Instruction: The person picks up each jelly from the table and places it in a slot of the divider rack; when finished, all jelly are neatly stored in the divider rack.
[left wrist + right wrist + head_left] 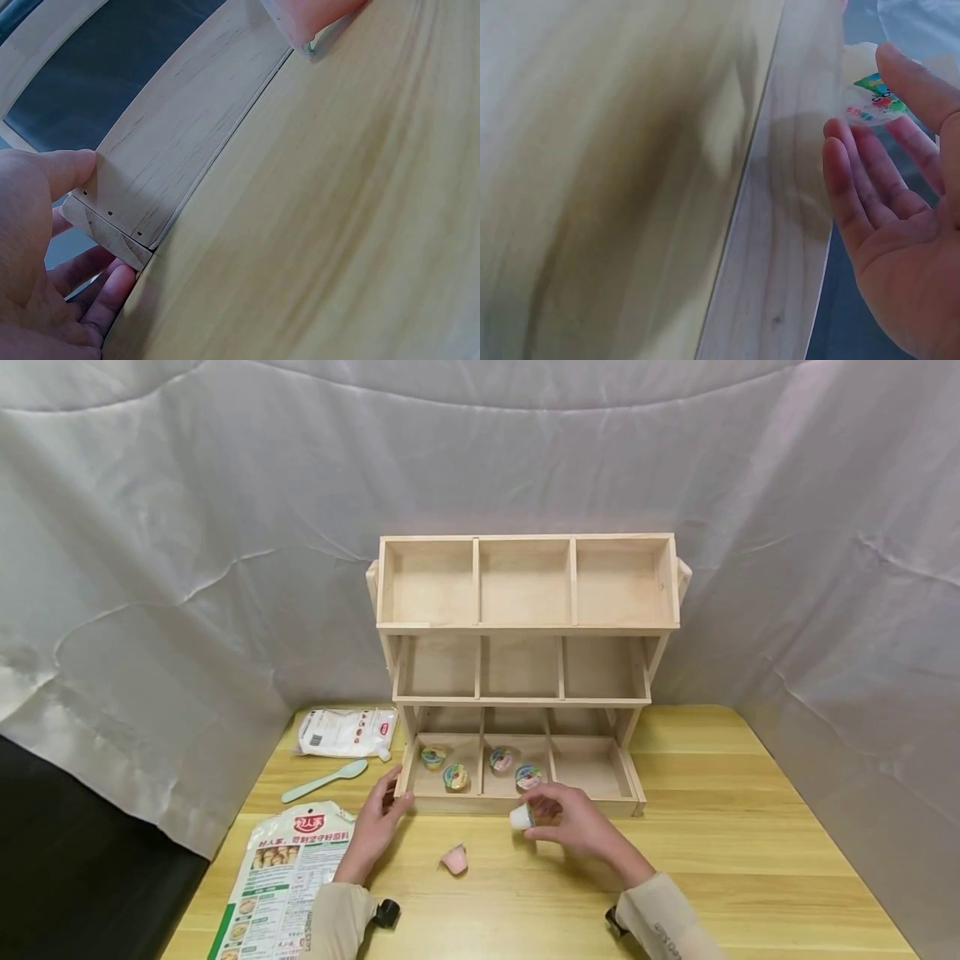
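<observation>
A three-tier wooden display rack (517,630) stands upright on the table. At the front left corner of its bottom tray, my left hand (375,828) grips the wood, thumb (71,171) on the front board and the other fingers round the end. My right hand (572,820) pinches a small white jelly cup (521,817) just in front of the tray's middle compartment; its colourful lid (881,101) faces the right wrist camera. Two yellowish jelly cups (455,777) are in the tray's left compartment, two pinkish ones (501,760) in the middle. A pink jelly cup (454,859) lies tipped on the table between my hands.
To the left lie a printed food packet (288,877), a pale green spoon (324,781) and a white spouted pouch (348,732). Grey cloth (525,452) hangs behind the rack and along both sides of the table (750,843).
</observation>
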{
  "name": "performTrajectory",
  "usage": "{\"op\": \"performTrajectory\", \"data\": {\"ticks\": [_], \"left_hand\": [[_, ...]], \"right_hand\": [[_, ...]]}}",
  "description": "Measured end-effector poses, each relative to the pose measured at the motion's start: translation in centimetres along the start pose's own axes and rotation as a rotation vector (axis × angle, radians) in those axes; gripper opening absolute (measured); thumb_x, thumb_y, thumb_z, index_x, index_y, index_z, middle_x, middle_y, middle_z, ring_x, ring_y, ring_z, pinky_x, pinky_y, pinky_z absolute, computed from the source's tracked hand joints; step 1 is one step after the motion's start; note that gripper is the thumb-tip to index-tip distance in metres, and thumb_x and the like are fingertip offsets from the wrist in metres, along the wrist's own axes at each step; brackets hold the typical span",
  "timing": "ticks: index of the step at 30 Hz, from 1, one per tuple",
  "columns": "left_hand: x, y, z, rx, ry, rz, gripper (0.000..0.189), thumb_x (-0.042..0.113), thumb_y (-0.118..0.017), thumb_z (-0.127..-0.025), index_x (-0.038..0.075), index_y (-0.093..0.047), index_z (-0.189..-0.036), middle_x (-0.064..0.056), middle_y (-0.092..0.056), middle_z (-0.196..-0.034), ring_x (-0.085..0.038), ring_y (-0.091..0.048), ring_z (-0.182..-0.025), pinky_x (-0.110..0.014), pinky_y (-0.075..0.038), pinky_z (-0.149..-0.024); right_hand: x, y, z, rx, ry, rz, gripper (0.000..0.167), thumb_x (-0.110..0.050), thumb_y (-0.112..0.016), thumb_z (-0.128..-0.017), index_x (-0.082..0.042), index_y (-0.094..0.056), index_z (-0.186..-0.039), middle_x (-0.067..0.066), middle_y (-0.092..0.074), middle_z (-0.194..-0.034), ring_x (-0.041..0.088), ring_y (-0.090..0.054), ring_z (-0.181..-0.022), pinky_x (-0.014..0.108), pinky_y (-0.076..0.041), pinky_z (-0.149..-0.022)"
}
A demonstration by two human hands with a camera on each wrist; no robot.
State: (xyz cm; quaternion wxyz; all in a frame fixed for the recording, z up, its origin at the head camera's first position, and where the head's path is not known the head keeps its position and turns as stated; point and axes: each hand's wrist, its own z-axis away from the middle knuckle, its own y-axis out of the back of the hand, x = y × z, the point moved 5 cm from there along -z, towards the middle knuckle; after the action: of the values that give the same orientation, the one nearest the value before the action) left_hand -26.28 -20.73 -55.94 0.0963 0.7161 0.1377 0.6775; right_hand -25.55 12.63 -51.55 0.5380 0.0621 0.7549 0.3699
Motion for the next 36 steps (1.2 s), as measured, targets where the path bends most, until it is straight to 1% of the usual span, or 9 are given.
{"op": "performTrajectory", "data": {"ticks": [3,7,10,15,20,25,29,33,36], "left_hand": [[-0.8,0.0,-0.3,-0.003,-0.015,-0.006,0.061,0.025,-0.062,-0.106,0.013,-0.038,-0.160,-0.024,-0.056,-0.146,-0.035,-0.059,-0.126,-0.034,-0.049,-0.099],[-2.1,0.0,-0.8,-0.002,-0.014,-0.006,0.062,0.032,-0.063,-0.105,0.019,-0.039,-0.160,-0.020,-0.056,-0.147,-0.031,-0.059,-0.128,-0.032,-0.048,-0.099],[-2.2,-0.1,-0.9,0.003,-0.011,-0.011,0.061,0.032,-0.063,-0.105,0.019,-0.040,-0.160,-0.020,-0.056,-0.147,-0.032,-0.058,-0.128,-0.030,-0.048,-0.099],[-2.3,-0.1,-0.9,0.013,-0.017,-0.017,0.060,0.030,-0.064,-0.104,0.019,-0.041,-0.159,-0.018,-0.057,-0.147,-0.032,-0.059,-0.128,-0.027,-0.048,-0.096],[-2.2,-0.1,-0.9,0.018,-0.033,-0.029,0.060,0.029,-0.064,-0.105,0.016,-0.041,-0.159,-0.020,-0.057,-0.147,-0.033,-0.059,-0.126,-0.027,-0.049,-0.095],[-2.0,0.0,-0.9,0.007,-0.017,-0.021,0.061,0.032,-0.064,-0.105,0.020,-0.040,-0.160,-0.019,-0.057,-0.148,-0.031,-0.059,-0.127,-0.029,-0.048,-0.098],[-2.0,0.0,-1.0,0.002,-0.018,-0.021,0.062,0.033,-0.063,-0.105,0.020,-0.040,-0.160,-0.019,-0.056,-0.148,-0.032,-0.059,-0.127,-0.033,-0.048,-0.100],[-2.2,0.0,-1.0,0.000,-0.019,-0.016,0.062,0.033,-0.064,-0.104,0.019,-0.040,-0.160,-0.021,-0.056,-0.147,-0.033,-0.059,-0.127,-0.035,-0.048,-0.101],[-2.3,-0.1,-0.9,0.001,-0.018,-0.007,0.061,0.032,-0.064,-0.104,0.019,-0.040,-0.160,-0.021,-0.057,-0.147,-0.033,-0.059,-0.127,-0.034,-0.048,-0.100]], "right_hand": [[-0.1,0.6,-0.1,0.038,-0.003,-0.029,0.049,-0.014,-0.088,-0.082,-0.008,-0.069,-0.127,0.003,-0.073,-0.111,0.025,-0.071,-0.098,0.037,-0.059,-0.089],[0.0,0.8,-0.2,0.051,-0.022,-0.066,0.050,-0.009,-0.087,-0.082,-0.009,-0.069,-0.128,0.007,-0.074,-0.113,0.026,-0.071,-0.100,0.040,-0.059,-0.091],[0.2,0.8,-0.1,0.050,-0.038,-0.070,0.050,-0.008,-0.087,-0.082,-0.010,-0.069,-0.128,0.008,-0.074,-0.114,0.028,-0.071,-0.101,0.042,-0.059,-0.092],[0.4,1.3,-0.2,0.076,-0.040,-0.042,0.049,-0.013,-0.087,-0.083,-0.007,-0.069,-0.128,0.006,-0.074,-0.113,0.025,-0.071,-0.100,0.039,-0.059,-0.091],[0.9,2.8,-0.4,0.165,-0.030,-0.038,0.048,-0.015,-0.088,-0.082,-0.005,-0.070,-0.125,0.006,-0.073,-0.112,0.025,-0.070,-0.100,0.040,-0.059,-0.091],[1.4,4.7,-0.7,0.282,-0.006,-0.025,0.048,-0.009,-0.087,-0.082,-0.001,-0.069,-0.126,0.012,-0.069,-0.112,0.031,-0.069,-0.099,0.045,-0.059,-0.090],[2.0,6.0,-0.9,0.357,-0.022,-0.007,0.051,-0.008,-0.087,-0.082,0.001,-0.067,-0.128,0.014,-0.068,-0.113,0.032,-0.068,-0.101,0.047,-0.058,-0.090],[2.9,6.9,-1.2,0.392,-0.043,0.011,0.053,-0.012,-0.087,-0.083,0.002,-0.066,-0.130,0.016,-0.068,-0.114,0.033,-0.067,-0.103,0.047,-0.058,-0.091],[3.6,7.1,-1.4,0.406,-0.062,0.030,0.054,-0.014,-0.087,-0.084,0.003,-0.065,-0.130,0.018,-0.067,-0.115,0.033,-0.066,-0.103,0.044,-0.058,-0.090]]}}
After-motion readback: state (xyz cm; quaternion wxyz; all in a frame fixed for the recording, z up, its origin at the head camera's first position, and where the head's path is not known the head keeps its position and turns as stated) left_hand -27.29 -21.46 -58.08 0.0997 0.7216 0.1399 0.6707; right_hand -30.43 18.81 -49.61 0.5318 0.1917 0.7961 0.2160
